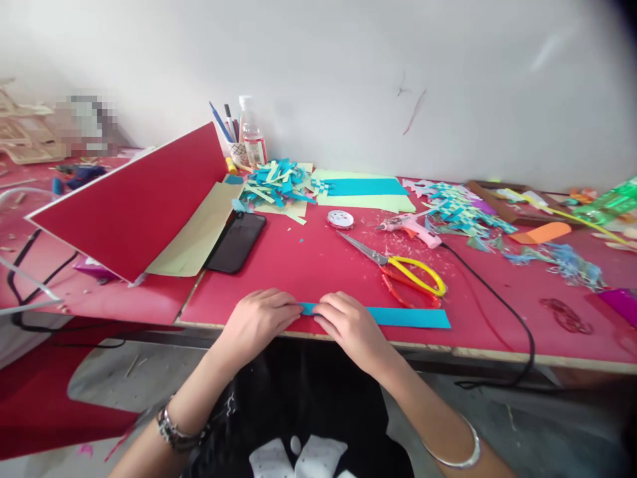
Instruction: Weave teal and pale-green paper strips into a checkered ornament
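Note:
A long blue paper strip [411, 317] lies along the front edge of the red table. My left hand [261, 324] has its fingers closed on the strip's left end. Close beside it, my right hand [352, 332] pinches the same strip, whose flat remainder stretches out to the right. Fingers hide most of the left end, so I cannot tell whether it is folded. Just beyond my right hand are scissors [393, 260] with yellow and red handles, blades pointing back left. Behind them rests a pink glue gun [412, 228] with a black cord.
A black phone [237, 243] lies left, near a leaning red board [144, 199]. Cut paper strips [279, 182] are heaped by the wall, beside a bottle [254, 136]. Woven blue-green paper [455, 206], a round white disc [340, 218] and an orange piece [541, 233] lie further right.

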The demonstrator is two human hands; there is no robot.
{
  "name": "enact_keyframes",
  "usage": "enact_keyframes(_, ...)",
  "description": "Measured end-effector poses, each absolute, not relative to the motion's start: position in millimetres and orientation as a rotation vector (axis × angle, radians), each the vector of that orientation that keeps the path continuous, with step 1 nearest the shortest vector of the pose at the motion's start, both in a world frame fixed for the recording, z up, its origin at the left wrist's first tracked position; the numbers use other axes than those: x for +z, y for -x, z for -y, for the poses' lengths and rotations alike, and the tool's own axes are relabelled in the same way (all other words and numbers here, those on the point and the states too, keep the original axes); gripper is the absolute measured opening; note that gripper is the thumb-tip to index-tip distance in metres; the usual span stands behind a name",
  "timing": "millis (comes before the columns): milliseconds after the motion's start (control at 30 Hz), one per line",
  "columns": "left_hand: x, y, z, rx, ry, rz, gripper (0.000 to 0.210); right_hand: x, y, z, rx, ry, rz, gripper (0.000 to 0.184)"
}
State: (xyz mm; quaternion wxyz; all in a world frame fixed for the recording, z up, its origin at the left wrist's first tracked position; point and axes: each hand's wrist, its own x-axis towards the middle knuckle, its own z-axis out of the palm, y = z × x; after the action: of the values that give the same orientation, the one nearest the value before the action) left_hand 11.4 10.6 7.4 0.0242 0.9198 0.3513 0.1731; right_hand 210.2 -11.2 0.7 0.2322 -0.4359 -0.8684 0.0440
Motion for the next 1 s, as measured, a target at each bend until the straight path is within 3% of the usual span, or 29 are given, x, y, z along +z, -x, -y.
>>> enact_keyframes(300,-5,-6,-10,0.784,-2.581,-1.287,0.024,3,-203,1,-0.02,1.286,2.442,0.021)
enact_keyframes(1000,-3,-7,-18,0.65,-2.312,-1.31,0.017,2,-210,-12,0.036,1.268,2.495,0.017)
